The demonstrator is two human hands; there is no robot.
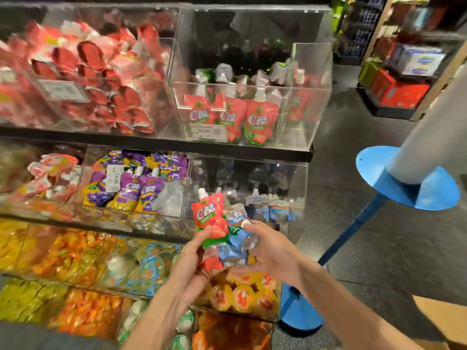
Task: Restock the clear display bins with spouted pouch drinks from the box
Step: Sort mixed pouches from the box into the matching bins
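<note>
My left hand (194, 256) pinches a red spouted pouch (209, 218) by its lower edge and holds it upright in front of the shelves. Beside it, my right hand (270, 251) grips a bunch of blue-and-white spouted pouches (238, 231). Above stands a clear bin (298, 117) on the top shelf, with several red pouches (260, 120) upright at its front. A clear bin (300, 178) on the middle shelf holds a few blue pouches (275, 205). A corner of the cardboard box (439, 322) shows at the lower right.
Purple pouches (134, 190) fill the bin left of the blue ones. Red packets (96, 79) pile in the top-left bin. Jelly cups (237, 296) fill the low bins under my hands. A blue stand with a round plate (374, 162) and a white column rises at the right.
</note>
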